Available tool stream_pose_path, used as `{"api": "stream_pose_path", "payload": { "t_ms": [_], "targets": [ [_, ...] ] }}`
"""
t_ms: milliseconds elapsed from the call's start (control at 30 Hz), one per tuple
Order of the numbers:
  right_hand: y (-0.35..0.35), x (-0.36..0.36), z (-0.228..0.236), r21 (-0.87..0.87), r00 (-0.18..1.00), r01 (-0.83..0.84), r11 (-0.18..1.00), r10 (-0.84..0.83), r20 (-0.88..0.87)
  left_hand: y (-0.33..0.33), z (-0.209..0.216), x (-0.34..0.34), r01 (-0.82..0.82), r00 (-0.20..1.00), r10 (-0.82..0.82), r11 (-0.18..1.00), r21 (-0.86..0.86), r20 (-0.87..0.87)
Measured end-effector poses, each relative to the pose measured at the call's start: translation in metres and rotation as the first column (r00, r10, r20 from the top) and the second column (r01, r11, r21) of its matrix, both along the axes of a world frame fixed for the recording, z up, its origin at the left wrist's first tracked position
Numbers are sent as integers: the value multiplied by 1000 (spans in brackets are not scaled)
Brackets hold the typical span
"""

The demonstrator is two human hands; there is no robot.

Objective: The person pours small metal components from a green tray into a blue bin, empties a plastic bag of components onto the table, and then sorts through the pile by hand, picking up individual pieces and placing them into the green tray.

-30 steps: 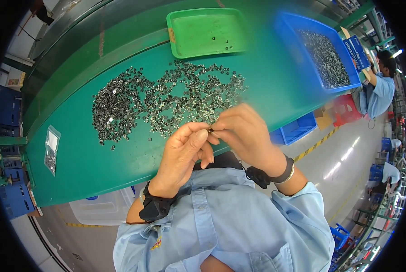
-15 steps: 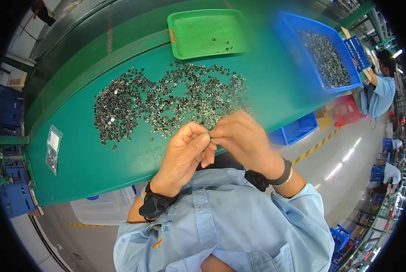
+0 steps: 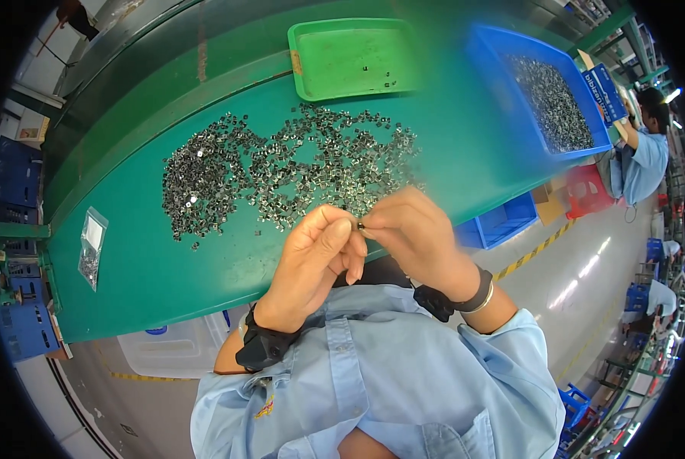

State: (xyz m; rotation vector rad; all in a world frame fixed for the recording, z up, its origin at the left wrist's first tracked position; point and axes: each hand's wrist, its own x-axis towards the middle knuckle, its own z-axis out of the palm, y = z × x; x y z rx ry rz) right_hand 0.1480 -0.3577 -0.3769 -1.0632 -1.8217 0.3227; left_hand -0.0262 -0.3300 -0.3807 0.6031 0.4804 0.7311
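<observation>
Over the near edge of the green table, my left hand [image 3: 312, 256] and my right hand [image 3: 417, 233] meet fingertip to fingertip. Pinched between them is a tiny dark part [image 3: 360, 226], like the small square metal pieces on the table; its details are too small to make out. Both hands are closed, thumbs against forefingers. Just beyond the fingers spreads a loose layer of small square black-and-silver pieces [image 3: 304, 164], with a denser heap [image 3: 201, 180] at its left end. A few pale pieces lie on that heap.
A green tray [image 3: 350, 88] with a few pieces stands at the back. To the right is a blue bin [image 3: 503, 115] full of small pieces. A clear plastic bag [image 3: 92, 245] lies at the left. A co-worker [image 3: 647, 164] sits beyond the bin, near a red stool [image 3: 587, 191].
The fingertips have parted slightly, so the dark part now shows between them. Both hands stay in nearly the same place.
</observation>
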Motion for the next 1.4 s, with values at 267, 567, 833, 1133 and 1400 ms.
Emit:
{"api": "stream_pose_path", "payload": {
  "t_ms": [267,567,833,1133,1400],
  "targets": [
    [-4,-6,-1,-41,994,-52,998,47,-102,-1,-16,-1,120,956,-77,983,-137,284],
    [-4,-4,-2,-39,996,-64,997,62,-56,2,-12,-4,97,989,-96,995,-7,115],
    [35,32,11,-41,989,26,999,-20,144,1,-8,5,9,999,-8,1000,10,-35],
    [134,83,35,-297,973,230,927,-208,102,5,-16,-4,27,999,-26,999,-23,22],
    [64,108,10,-410,900,369,834,-211,382,7,-20,-5,87,995,-87,996,7,45]
  ]
}}
